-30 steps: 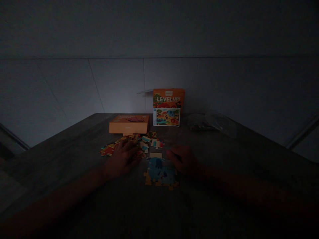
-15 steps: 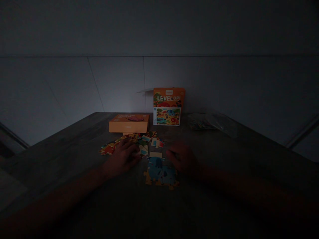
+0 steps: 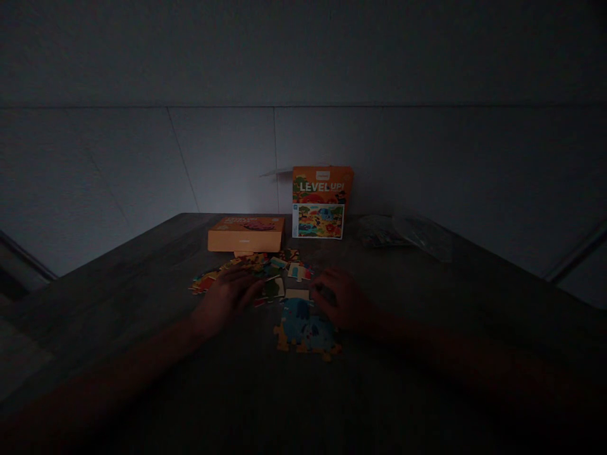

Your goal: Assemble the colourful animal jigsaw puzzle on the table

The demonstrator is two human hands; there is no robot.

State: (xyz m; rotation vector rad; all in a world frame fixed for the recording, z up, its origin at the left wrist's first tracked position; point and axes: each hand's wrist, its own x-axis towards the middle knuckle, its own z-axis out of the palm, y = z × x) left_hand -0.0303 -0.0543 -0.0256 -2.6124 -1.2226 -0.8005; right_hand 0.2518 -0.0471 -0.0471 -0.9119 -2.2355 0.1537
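Two hands: both bare, both low over the table (image 3: 303, 404).
Left hand (image 3: 222, 303): at the near side of the pile (image 3: 205, 282), palm down, fingers bent. Its fingertips are by a dark green piece (image 3: 274, 287). It is too dark to tell if they grip it.
Right hand (image 3: 345, 301): just beside the puzzle (image 3: 308, 325), on its right, fingers curled in. A dark gap shows between thumb and finger. I cannot tell if it holds anything.
Puzzle: some bits joined up, flat on the table, between the two arms and a bit nearer than the hands. It shows two blue elephants, a big one and a small one, with yellow along the bottom.
Pale piece (image 3: 297, 294): at the top edge of the puzzle. I cannot tell if it is joined on.
Pile: loose bits in red, yellow and green, heaped up in front of the flat box.
Red and blue piece (image 3: 300, 272): at the right end of the pile, past the pale piece.
Flat box (image 3: 245, 241): orange, lying down behind the pile.
Tall box (image 3: 323, 187): orange, standing up at the back, with "LEVEL UP!" on it.
Card (image 3: 318, 221): upright in front of the tall box, with a bright animal picture.
Bag (image 3: 422, 237): clear, lying at the back right.
Wall (image 3: 222, 158): gray, behind it all.
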